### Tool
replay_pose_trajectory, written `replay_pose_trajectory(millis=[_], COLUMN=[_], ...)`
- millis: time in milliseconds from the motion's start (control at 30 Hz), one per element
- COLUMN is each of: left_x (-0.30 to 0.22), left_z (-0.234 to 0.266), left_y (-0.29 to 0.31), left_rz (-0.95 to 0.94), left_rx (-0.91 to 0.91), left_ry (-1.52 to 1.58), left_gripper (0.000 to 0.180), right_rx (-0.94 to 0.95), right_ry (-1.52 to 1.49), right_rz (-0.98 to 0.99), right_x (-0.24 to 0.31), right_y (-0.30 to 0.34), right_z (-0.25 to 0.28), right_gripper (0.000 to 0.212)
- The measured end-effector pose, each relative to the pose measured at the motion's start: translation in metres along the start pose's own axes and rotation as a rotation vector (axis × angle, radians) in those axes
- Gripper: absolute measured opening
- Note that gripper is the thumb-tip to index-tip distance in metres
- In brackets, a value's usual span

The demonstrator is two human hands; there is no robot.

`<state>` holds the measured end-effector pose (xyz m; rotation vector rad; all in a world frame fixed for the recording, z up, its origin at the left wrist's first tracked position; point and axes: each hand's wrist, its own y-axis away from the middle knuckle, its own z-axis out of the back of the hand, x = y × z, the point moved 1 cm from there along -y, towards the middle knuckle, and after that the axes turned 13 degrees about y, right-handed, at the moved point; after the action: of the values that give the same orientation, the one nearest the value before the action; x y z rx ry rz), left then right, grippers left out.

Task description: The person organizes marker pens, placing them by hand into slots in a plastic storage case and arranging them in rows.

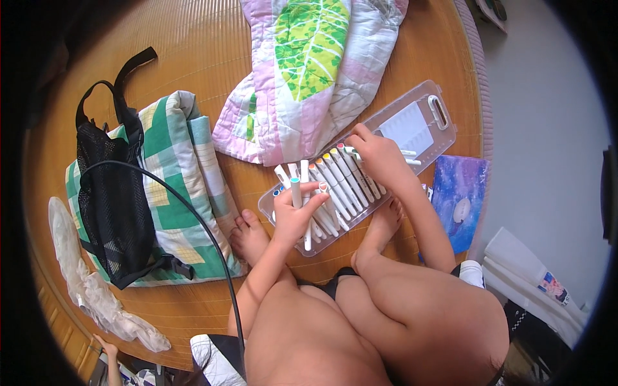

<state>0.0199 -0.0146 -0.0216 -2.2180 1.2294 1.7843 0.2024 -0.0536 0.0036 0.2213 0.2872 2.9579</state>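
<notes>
A long clear plastic case (445,138) lies slantwise before me, with a row of white marker pens (341,175) with coloured ends in it. Over its left part, my left hand (293,219) is closed round a white marker pen with a teal end (296,192). Another marker with a reddish end (323,187) stands at its fingertips. Loose white markers tilt in different directions below and beside this hand. My right hand (381,157) reaches down into the right part, fingers bent round white markers lying crosswise (411,157); its fingertips are partly hidden.
A pink and white quilt with a green leaf (312,48) lies beyond the case. At left, a black mesh bag (112,199) rests on a folded green checked quilt (170,145). A purple-blue booklet (458,202) lies at right. A black cable (209,225) crosses the left side.
</notes>
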Motion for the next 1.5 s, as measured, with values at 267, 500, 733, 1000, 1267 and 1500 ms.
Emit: replay_pose_trajectory(millis=[267,500,733,1000,1267,1500], left_x=[0.001,0.002,0.004,0.003,0.0,0.001], left_z=[0.003,0.002,0.003,0.001,0.001,0.0], left_y=[0.001,0.0,0.001,0.001,0.002,0.002], left_rz=[-0.002,0.013,0.018,-0.01,-0.024,-0.016], left_rx=[-0.003,0.016,0.024,0.026,0.018,0.017], left_ry=[0.015,0.047,0.065,0.025,0.031,0.01], left_gripper=[0.022,0.021,0.02,0.021,0.02,0.018], right_rx=[-0.02,-0.053,-0.075,-0.107,-0.034,-0.026], right_ry=[-0.307,0.0,-0.021,0.071,0.063,0.091], right_rz=[0.009,0.023,0.017,-0.015,0.013,0.085], right_x=[-0.016,0.007,0.008,0.014,0.011,0.009], right_y=[0.002,0.013,0.012,0.018,0.016,0.012], right_z=[0.0,-0.009,-0.012,-0.013,-0.012,-0.005], right_gripper=[0.04,0.042,0.038,0.031,0.028,0.025])
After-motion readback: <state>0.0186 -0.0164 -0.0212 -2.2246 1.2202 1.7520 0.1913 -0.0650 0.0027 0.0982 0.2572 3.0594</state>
